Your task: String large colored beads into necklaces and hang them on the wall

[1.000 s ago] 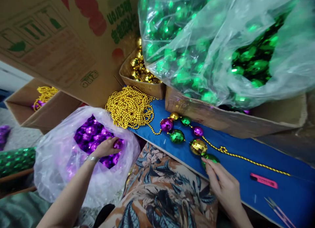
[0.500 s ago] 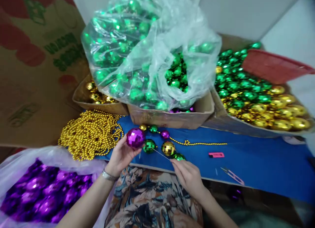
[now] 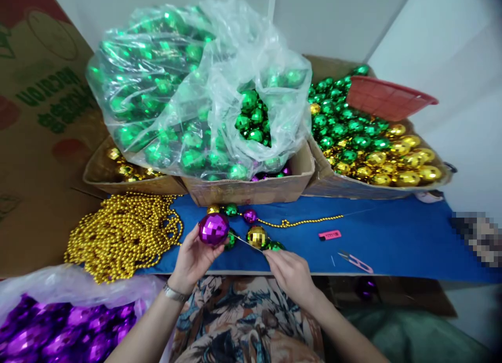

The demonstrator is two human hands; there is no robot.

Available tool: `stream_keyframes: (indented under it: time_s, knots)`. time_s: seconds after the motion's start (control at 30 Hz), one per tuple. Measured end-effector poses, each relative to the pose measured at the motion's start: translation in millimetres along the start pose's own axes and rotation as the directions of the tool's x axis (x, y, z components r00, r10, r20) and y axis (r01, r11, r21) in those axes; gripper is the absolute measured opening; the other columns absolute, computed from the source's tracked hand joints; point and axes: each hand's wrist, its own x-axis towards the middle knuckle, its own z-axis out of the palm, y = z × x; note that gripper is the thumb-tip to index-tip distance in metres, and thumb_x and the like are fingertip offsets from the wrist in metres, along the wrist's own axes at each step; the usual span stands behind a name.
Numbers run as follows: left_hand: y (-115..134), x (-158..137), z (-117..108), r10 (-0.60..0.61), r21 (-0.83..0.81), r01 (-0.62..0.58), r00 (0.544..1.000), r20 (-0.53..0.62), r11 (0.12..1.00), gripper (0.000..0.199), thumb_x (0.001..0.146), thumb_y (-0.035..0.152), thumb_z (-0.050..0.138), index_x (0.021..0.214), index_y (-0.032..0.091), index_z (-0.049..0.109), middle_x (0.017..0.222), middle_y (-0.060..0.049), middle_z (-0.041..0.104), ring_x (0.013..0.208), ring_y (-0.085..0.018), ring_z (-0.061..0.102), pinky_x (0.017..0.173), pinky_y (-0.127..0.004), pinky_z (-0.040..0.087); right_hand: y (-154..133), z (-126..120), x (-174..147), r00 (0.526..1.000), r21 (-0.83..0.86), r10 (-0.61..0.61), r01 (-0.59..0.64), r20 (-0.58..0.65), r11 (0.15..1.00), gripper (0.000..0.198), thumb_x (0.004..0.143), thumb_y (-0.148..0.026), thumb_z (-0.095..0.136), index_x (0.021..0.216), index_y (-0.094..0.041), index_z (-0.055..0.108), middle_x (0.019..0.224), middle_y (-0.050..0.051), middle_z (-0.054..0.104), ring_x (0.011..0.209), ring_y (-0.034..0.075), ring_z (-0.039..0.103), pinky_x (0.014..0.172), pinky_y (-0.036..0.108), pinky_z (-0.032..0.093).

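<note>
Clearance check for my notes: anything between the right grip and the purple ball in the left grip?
Nothing visible blocks it. The thin rod in the right grip points toward the purple ball in the left grip; a green ball and a gold ball seem to lie behind that line.

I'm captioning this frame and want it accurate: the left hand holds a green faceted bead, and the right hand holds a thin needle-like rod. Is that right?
Not quite: the head view shows the left hand holding a purple faceted bead. The right hand does hold a thin needle-like rod.
</note>
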Motion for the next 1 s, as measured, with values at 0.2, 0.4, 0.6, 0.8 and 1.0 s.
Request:
stream_keyframes:
  time_s: [0.2, 0.4, 0.6, 0.8, 1.0]
  knots:
    - [-3, -2, 2, 0.015, 0.053, -0.012, 0.999, -0.051, 0.999, 0.043, 0.073, 0.039, 0.075, 0.109, 0.020, 0.062, 0.099, -0.010, 0.072, 0.085, -0.029, 0.070, 0.065, -0.033, 0.059, 2, 0, -1, 0.999, -0.116, -0.031, 0.032, 0.010, 0.993, 0.024, 0.098, -0.019, 0.042, 0.104, -0.018, 0.065, 0.073, 0.003, 0.064, 0.069, 0.015, 0.060, 0.067, 0.027, 0.038]
    - [-18, -5, 5, 0.137, 0.280, -0.140, 0.990, 0.029, 0.950, 0.047, 0.071, 0.032, 0.078, 0.115, 0.023, 0.062, 0.111, -0.008, 0.067, 0.087, -0.024, 0.067, 0.070, -0.036, 0.059, -1, 1, 3, 0.997, -0.223, -0.071, 0.067, -0.011, 0.973, 0.022, 0.096, -0.016, 0.044, 0.105, -0.018, 0.065, 0.067, 0.002, 0.060, 0.063, 0.014, 0.054, 0.063, 0.029, 0.029]
    - [-32, -12, 13, 0.129, 0.438, -0.176, 0.982, 0.135, 0.882, 0.064, 0.074, 0.031, 0.076, 0.133, 0.024, 0.052, 0.124, -0.011, 0.059, 0.106, -0.023, 0.060, 0.086, -0.029, 0.051, -3, 9, 3, 0.999, -0.135, -0.029, 0.033, 0.027, 0.990, 0.025, 0.098, -0.019, 0.040, 0.100, -0.019, 0.065, 0.070, 0.003, 0.062, 0.066, 0.014, 0.056, 0.064, 0.028, 0.031]
    - [-35, -14, 11, 0.061, 0.385, -0.118, 0.986, 0.158, 0.915, 0.061, 0.076, 0.035, 0.074, 0.132, 0.026, 0.052, 0.127, -0.012, 0.058, 0.107, -0.027, 0.059, 0.083, -0.034, 0.052, -2, 9, 0, 0.999, -0.060, -0.014, 0.017, 0.050, 0.998, 0.025, 0.098, -0.019, 0.040, 0.103, -0.020, 0.065, 0.073, 0.003, 0.063, 0.068, 0.015, 0.057, 0.065, 0.027, 0.034]
    - [-41, -15, 14, 0.068, 0.459, -0.146, 0.981, 0.182, 0.877, 0.063, 0.075, 0.032, 0.075, 0.133, 0.024, 0.052, 0.124, -0.011, 0.059, 0.108, -0.024, 0.057, 0.091, -0.031, 0.046, -5, 13, 2, 0.998, -0.049, -0.017, 0.020, 0.059, 0.999, 0.025, 0.099, -0.020, 0.038, 0.099, -0.019, 0.063, 0.072, 0.003, 0.061, 0.067, 0.015, 0.056, 0.064, 0.027, 0.037]
